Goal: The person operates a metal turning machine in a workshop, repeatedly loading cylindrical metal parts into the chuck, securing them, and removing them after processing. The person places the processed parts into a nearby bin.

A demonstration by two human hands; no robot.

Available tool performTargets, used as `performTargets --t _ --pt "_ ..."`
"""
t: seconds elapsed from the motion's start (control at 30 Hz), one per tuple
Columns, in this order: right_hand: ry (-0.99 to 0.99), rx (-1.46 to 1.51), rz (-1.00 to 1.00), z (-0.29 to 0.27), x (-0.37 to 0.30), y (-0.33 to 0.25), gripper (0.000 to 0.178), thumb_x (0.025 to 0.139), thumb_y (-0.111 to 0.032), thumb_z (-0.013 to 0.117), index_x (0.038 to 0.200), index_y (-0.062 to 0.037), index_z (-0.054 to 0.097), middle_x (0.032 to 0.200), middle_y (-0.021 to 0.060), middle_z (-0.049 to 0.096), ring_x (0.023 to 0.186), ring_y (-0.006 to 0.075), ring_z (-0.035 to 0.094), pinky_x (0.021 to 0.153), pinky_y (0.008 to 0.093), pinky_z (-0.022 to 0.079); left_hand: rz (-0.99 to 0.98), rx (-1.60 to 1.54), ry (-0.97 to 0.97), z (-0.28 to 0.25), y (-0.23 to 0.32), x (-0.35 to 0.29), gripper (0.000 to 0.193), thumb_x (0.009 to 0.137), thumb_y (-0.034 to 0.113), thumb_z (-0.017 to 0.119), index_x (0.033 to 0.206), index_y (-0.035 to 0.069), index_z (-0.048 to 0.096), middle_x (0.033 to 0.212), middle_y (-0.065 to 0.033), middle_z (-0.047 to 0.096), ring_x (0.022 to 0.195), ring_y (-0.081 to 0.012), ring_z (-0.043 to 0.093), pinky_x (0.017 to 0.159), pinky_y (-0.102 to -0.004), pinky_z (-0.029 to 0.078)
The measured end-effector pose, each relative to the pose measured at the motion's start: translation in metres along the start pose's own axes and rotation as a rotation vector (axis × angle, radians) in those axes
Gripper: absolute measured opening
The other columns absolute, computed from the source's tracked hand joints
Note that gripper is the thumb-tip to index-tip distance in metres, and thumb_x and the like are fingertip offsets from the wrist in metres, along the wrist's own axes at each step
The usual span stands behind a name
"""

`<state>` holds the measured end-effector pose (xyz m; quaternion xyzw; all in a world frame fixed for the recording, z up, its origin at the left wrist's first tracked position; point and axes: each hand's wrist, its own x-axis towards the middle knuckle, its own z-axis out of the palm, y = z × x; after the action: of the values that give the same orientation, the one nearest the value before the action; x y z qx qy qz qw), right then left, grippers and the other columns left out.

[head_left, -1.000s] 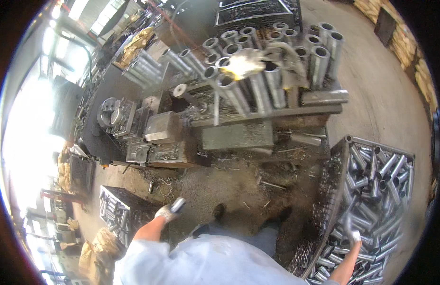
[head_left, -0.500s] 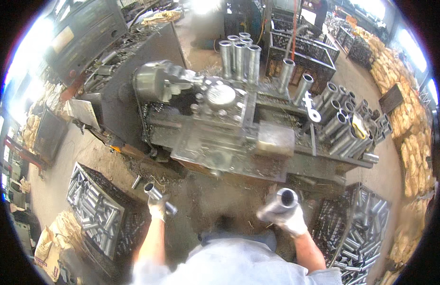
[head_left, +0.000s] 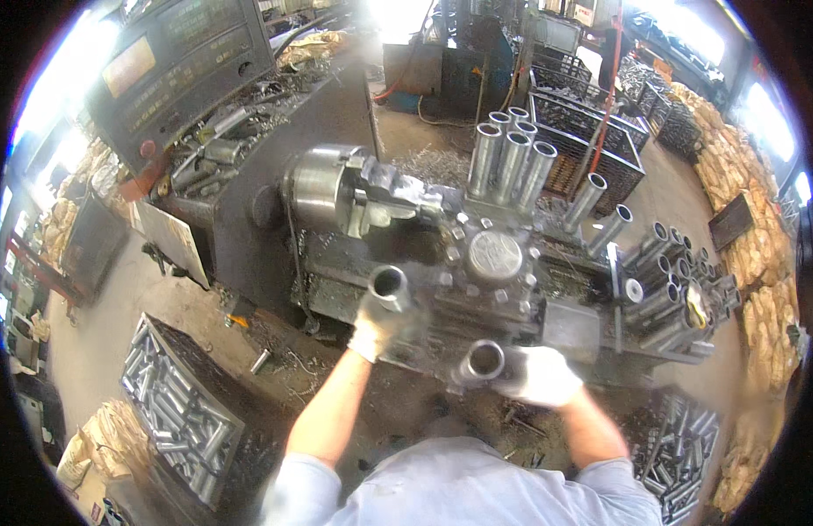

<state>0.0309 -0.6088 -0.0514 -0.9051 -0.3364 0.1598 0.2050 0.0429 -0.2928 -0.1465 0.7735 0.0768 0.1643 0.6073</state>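
My gloved left hand [head_left: 374,326] is closed round a short metal tube [head_left: 389,286], its open end facing up, just in front of the lathe's carriage. To its right, my gloved right hand [head_left: 540,375] grips a second metal tube [head_left: 484,360], blurred by motion, at the near side of the machine. Beyond the left hand is the lathe chuck [head_left: 323,190] with its stepped jaws. The tool post [head_left: 495,255], with a round cap and several bolts, stands to the right of the chuck.
Several upright tubes [head_left: 513,161] stand behind the tool post. More tubes [head_left: 665,294] crowd the lathe's right end. A crate of tubes [head_left: 215,422] sits at lower left, another heap of tubes [head_left: 684,447] at lower right. Stacked sacks [head_left: 747,237] line the right side.
Both hands have moved forward toward the lathe with their tubes, the left also rightward. The view has shifted, so the machine appears lower and further right.
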Motion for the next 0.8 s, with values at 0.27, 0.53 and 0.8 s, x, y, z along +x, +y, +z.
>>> performTargets --t 0.27,0.53,0.8 --pt "0.085 0.099 -0.523 -0.139 0.179 0.001 0.048 0.086 -0.038 0.077 0.120 -0.0048 0.078 0.133 0.0195 0.073 0.120 0.0352 0.072 0.104 0.0421 0.056 0.126 0.218 -0.343 0.011 -0.061 0.023 0.053 0.076 0.021 0.093 0.121 0.009 0.067 0.110 -0.0048 0.075 0.101 -0.0199 0.070 0.094 -0.0388 0.058" --pt "-0.242 0.276 -0.170 -0.089 0.303 0.046 0.036 0.085 -0.023 0.082 0.115 -0.0043 0.081 0.113 0.0126 0.080 0.106 0.0192 0.074 0.086 0.0368 0.061 0.074 0.098 -0.453 -0.037 -0.007 0.009 0.086 0.078 0.017 0.093 0.151 0.005 0.050 0.142 -0.0163 0.064 0.131 -0.0292 0.063 0.116 -0.0444 0.050" --pt "1.517 0.110 -0.291 -0.153 0.296 -0.011 0.028 0.092 -0.020 0.076 0.112 0.0004 0.077 0.111 0.0166 0.078 0.090 0.0267 0.077 0.085 0.0369 0.063 0.740 0.564 0.196 -0.128 0.028 0.136 0.076 0.081 0.011 0.084 0.147 -0.006 0.050 0.146 -0.0304 0.057 0.138 -0.0496 0.054 0.116 -0.0526 0.047"
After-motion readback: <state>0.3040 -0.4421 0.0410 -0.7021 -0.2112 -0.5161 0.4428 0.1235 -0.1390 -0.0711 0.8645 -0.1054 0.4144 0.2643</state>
